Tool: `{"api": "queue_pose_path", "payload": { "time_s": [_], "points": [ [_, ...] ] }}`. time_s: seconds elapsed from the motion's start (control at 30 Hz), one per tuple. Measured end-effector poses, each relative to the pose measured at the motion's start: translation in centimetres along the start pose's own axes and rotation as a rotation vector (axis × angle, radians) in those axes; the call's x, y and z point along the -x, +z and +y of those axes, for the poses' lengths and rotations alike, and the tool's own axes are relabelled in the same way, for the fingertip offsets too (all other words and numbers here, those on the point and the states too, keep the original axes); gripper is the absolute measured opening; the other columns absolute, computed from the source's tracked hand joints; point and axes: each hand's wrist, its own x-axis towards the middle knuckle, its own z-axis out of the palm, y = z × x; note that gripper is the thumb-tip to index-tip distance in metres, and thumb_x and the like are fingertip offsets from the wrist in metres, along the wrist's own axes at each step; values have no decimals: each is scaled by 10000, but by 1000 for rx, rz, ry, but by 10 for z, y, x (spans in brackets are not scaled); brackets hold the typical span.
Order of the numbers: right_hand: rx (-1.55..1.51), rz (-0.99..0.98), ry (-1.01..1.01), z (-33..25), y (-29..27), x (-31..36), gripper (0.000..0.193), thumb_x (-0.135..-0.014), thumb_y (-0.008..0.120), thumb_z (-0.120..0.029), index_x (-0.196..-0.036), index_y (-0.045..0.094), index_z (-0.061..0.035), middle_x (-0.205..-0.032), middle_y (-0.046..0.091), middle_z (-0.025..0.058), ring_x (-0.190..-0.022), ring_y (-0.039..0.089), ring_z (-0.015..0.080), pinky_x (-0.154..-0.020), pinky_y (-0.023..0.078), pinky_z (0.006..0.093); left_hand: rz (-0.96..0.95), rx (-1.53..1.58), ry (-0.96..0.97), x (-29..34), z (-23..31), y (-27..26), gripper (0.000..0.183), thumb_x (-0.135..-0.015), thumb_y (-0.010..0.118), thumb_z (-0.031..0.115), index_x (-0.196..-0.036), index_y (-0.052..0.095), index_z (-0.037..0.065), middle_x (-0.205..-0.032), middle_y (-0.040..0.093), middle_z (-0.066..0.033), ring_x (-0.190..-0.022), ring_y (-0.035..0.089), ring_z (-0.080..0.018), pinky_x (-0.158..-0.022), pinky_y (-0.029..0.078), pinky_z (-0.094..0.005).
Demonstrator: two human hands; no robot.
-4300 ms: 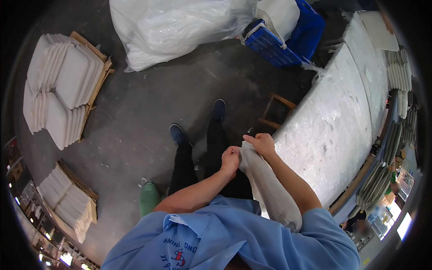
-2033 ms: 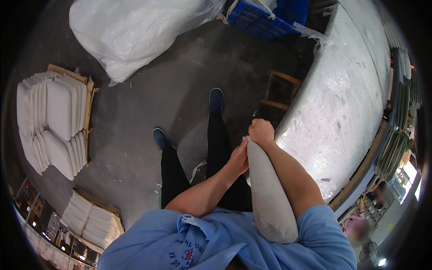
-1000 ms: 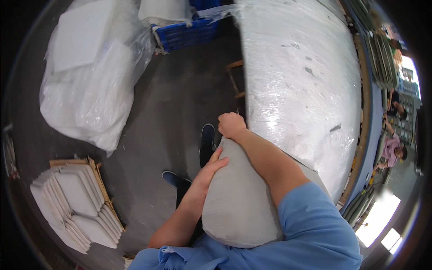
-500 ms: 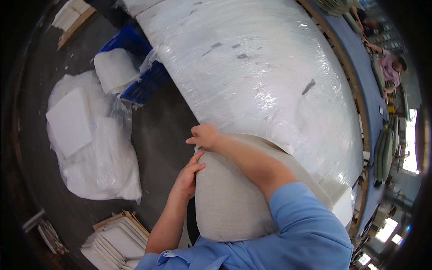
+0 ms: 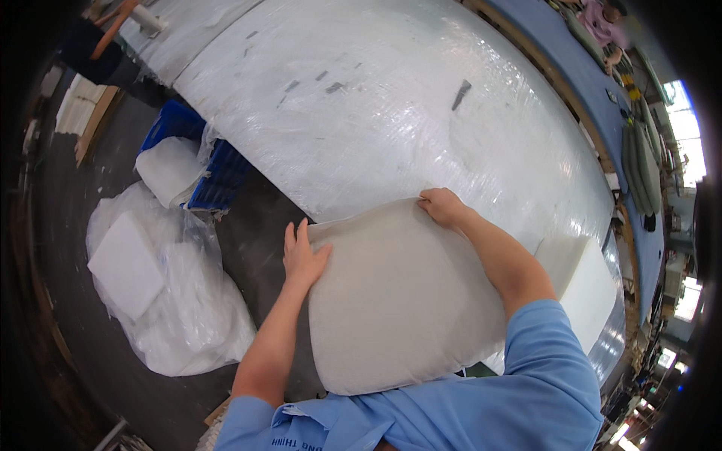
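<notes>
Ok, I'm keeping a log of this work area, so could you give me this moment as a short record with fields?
Item: pale grey cushion
Left hand: open, at the cushion's upper left corner
Right hand: gripping the cushion's far edge
Surface ahead: film-wrapped table
Floor, left: blue crate, bulky clear plastic bag
Co-workers: one upper left, one upper right
</notes>
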Motion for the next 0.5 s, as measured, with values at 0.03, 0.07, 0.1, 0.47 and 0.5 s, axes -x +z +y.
{"api": "queue_pose_path", "payload": {
  "time_s": [0.03, 0.07, 0.1, 0.47, 0.5],
  "points": [
    [-51, 73, -6, 2, 7, 3, 277, -1047, 570, -323, -1080, 713, -89, -1132, 734, 178, -1117, 661, 405, -939, 518, 499, 26, -79, 55, -14, 8, 4, 687, -953, 681, 486, -1494, 550, 82, -1511, 519, -292, -1390, 526, -403, -1103, 466, -429],
    [-55, 118, -10, 2, 13, 2, 288, -1052, 560, -322, -1073, 703, -73, -1103, 733, 192, -1089, 664, 418, -925, 518, 506, -117, -68, 33, -32, 12, 6, 632, -960, 672, 486, -1435, 595, 76, -1444, 567, -292, -1336, 564, -414, -1067, 484, -449],
    [-62, 158, -13, 1, 19, -2, 299, -1056, 550, -320, -1067, 693, -57, -1073, 731, 206, -1060, 667, 432, -912, 518, 514, -264, -62, 5, -52, 11, 8, 584, -967, 664, 487, -1377, 640, 70, -1378, 615, -292, -1283, 601, -425, -1031, 502, -468],
    [-106, 312, -20, 7, 44, -39, 229, -1049, 505, -254, -1080, 667, -95, -983, 744, 225, -966, 700, 435, -853, 521, 538, -315, -223, 23, -78, 9, 54, 446, -1030, 587, 441, -1012, 717, 15, -1046, 725, -271, -1017, 685, -476, -867, 526, -558],
    [-102, 297, -9, 8, 44, -43, 230, -1049, 503, -253, -1076, 666, -93, -978, 744, 225, -963, 702, 434, -850, 522, 539, -309, -226, 26, -80, 10, 55, 444, -1030, 585, 441, -1013, 717, 17, -1045, 724, -273, -1012, 684, -479, -859, 525, -560]
  ]
}}
